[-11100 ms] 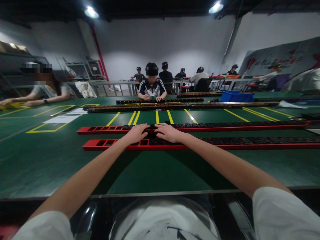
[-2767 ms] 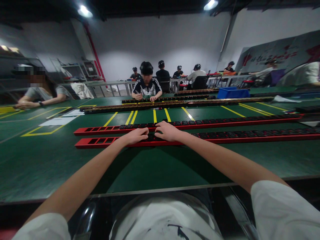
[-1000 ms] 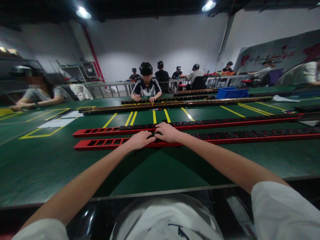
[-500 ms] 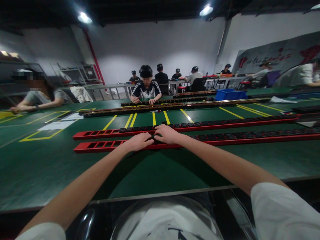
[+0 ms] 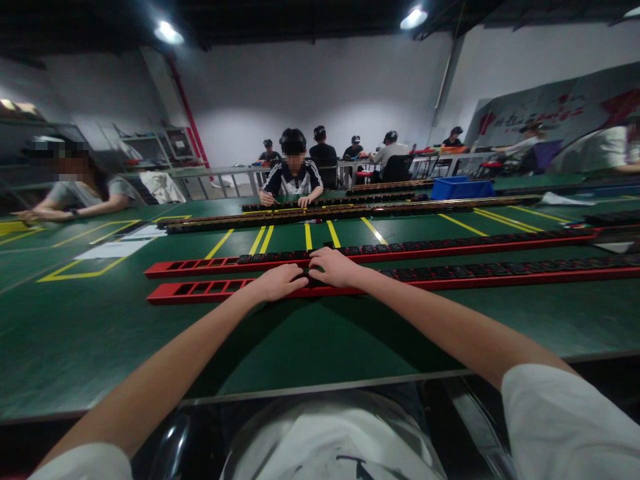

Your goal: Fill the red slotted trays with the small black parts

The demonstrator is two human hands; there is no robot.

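Note:
Two long red strips lie across the green table, the far strip (image 5: 210,267) and the near strip (image 5: 190,297). Black square pieces (image 5: 460,271) fill their slots from the middle rightward; several slots at the left ends are bare. My left hand (image 5: 279,281) rests over the near strip, fingers bent and closed around something dark that I cannot make out. Close beside it, my right hand (image 5: 334,267) reaches over the same strip with its fingers curled onto a dark piece. The fingertips of both hands nearly meet, and what lies between them is mostly hidden.
Beyond the strips, long dark bars (image 5: 220,220) cross the green table (image 5: 340,340). A blue bin (image 5: 461,189) stands behind them at the right. White papers (image 5: 113,249) lie at the left. A person (image 5: 293,177) sits opposite, and others sit left and farther back.

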